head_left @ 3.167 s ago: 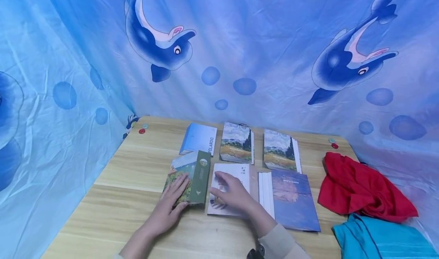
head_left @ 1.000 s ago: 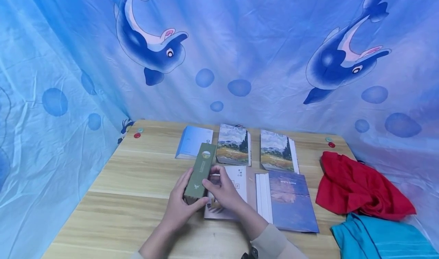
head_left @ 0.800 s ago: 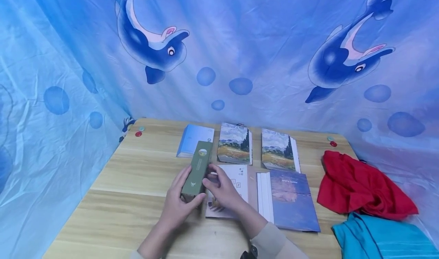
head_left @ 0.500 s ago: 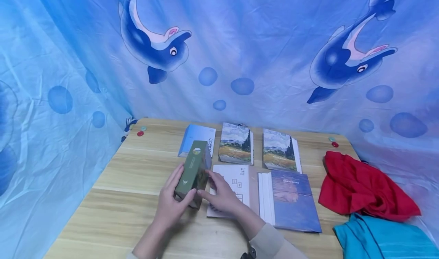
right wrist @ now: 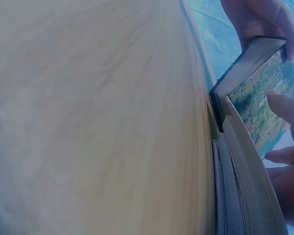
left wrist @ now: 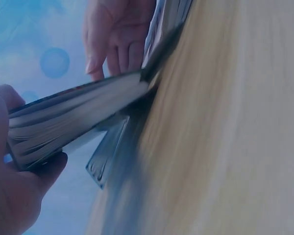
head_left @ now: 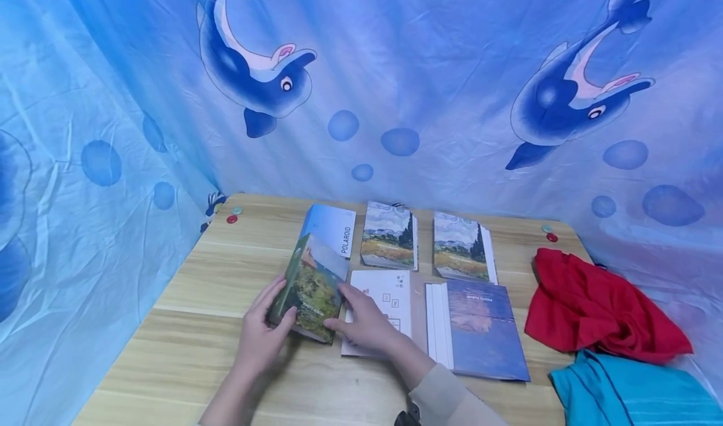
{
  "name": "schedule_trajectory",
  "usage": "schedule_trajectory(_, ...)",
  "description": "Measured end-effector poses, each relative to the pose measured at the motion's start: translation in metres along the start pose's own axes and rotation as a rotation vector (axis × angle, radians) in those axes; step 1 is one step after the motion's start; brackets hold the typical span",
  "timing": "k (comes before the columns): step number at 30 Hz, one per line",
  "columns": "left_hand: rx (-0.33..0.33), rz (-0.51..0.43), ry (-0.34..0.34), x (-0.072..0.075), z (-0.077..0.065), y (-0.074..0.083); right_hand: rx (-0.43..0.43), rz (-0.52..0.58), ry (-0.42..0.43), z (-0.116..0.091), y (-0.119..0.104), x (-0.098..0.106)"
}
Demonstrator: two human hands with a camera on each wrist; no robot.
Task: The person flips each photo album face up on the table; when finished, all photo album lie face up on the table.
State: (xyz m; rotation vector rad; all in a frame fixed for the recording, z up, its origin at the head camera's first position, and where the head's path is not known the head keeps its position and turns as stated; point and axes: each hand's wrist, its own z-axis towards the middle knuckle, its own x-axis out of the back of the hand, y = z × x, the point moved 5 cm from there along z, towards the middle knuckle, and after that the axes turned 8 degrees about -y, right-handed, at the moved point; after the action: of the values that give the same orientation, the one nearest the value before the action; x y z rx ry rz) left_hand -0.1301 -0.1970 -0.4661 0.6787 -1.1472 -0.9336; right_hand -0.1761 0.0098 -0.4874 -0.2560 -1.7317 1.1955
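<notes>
A photo album (head_left: 310, 294) with a green spine and a garden picture on its cover is tilted, its spine side raised on the left. My left hand (head_left: 262, 325) grips that spine side; in the left wrist view the thumb and fingers of my left hand (left wrist: 14, 196) close over the album's page block (left wrist: 78, 112). My right hand (head_left: 367, 319) is at the album's lower right edge, fingers loosely extended. The right wrist view shows my right hand (right wrist: 289, 147) beside the album's picture cover (right wrist: 264, 98), a fingertip overlapping it.
A blue Polaroid album (head_left: 336, 219) lies behind, beside two landscape-painting albums (head_left: 390, 238). Right of the held album lie a white album (head_left: 375, 288) and a purple-blue photo album (head_left: 486, 332). Red cloth (head_left: 599, 307) and teal cloth (head_left: 632, 388) are bunched at the table's right.
The green-spined album lay cover up under my left hand, then stood spine up between both hands. It has moved left and tipped rightward, showing its picture cover; my right fingers have loosened.
</notes>
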Motion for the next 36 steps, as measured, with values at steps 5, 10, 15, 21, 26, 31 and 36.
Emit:
schedule_trajectory(5,0.062,0.008,-0.082,0.002,-0.001,-0.012,-0.036,0.008,-0.046,0.001,0.0,-0.004)
schedule_trajectory(10,0.143,-0.014,-0.201,0.002,0.0,-0.025,-0.075,0.011,-0.072,0.001,0.001,-0.008)
schedule_trajectory(15,0.232,0.012,-0.269,0.003,0.003,-0.035,-0.096,0.044,-0.074,-0.001,0.001,-0.008)
schedule_trajectory(21,0.271,0.059,-0.324,0.003,0.007,-0.041,-0.098,0.083,-0.058,-0.002,0.002,-0.008)
schedule_trajectory(26,0.225,0.102,-0.308,0.004,0.009,-0.041,-0.061,0.073,-0.071,-0.003,-0.001,-0.007)
schedule_trajectory(31,0.151,0.208,-0.283,0.003,0.01,-0.038,-0.041,0.05,-0.072,-0.006,-0.005,-0.004)
schedule_trajectory(36,0.15,0.291,-0.281,0.002,0.01,-0.036,-0.043,0.074,-0.004,-0.01,-0.001,0.004)
